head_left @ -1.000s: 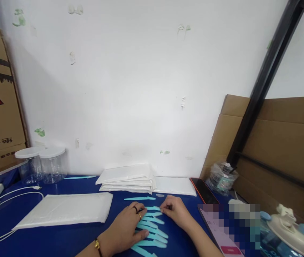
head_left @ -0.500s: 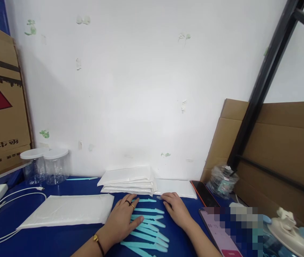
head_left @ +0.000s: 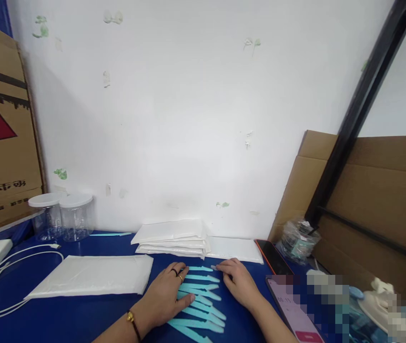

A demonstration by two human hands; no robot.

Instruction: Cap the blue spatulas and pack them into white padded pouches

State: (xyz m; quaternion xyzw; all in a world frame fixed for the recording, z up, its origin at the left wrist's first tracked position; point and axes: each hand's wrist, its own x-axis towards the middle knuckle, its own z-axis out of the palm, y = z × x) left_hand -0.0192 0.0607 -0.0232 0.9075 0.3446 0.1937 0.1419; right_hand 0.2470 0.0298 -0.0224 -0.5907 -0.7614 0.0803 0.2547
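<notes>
A column of several turquoise eyebrow razors (head_left: 203, 287) lies on the blue table, their tips pointing right. My left hand (head_left: 167, 291) rests palm down over their left ends, thumb spread from the fingers, covering the handles of some. My right hand (head_left: 239, 282) is beyond the tips, near the top of the column. Its fingertips touch a small pale, see-through piece (head_left: 213, 267) at the end of the farthest razor; the thumb is apart from the index finger. Neither hand has anything lifted off the table.
White padded packets (head_left: 172, 238) are stacked by the wall, and another white packet (head_left: 92, 276) lies left. Two lidded clear jars (head_left: 77, 221), a white cable (head_left: 20, 251) and a lone turquoise stick (head_left: 110, 234) are leftward. Two phones (head_left: 289, 305) lie right, near a plastic-wrapped container (head_left: 299, 242).
My left hand has shifted slightly right and nearer along the razors. My right fingertips and the small pale piece sit a little nearer the razor's tip. The view has tilted slightly.
</notes>
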